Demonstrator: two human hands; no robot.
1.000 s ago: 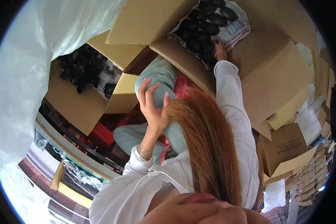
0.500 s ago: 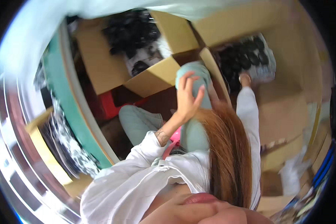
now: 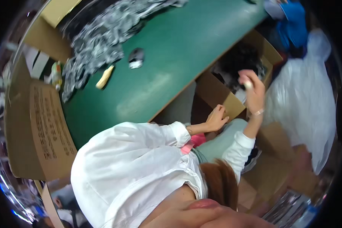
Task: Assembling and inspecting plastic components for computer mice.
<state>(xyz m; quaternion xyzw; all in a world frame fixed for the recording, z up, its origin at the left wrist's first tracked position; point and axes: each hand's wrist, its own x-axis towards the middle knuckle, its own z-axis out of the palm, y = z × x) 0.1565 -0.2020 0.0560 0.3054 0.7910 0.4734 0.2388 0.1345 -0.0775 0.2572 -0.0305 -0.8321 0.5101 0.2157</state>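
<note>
My right hand is raised above an open cardboard box with dark items inside. Its fingers are curled, and a small white thing, too blurred to name, shows at them. Lower and further left, my left hand is beside the near flap of that box, above my lap. Its fingers are loosely bent, with the thumb apart, and I see nothing in them.
A green worktop bears crumpled grey plastic, a dark rounded object with a pale end and a yellowish piece. A large translucent bag stands right. A person in blue is far right. Another carton stands left.
The view has swung left onto the green worktop. My right hand has come up from the lower carton on the right. My left hand has left my knee and is lower, by the box flap.
</note>
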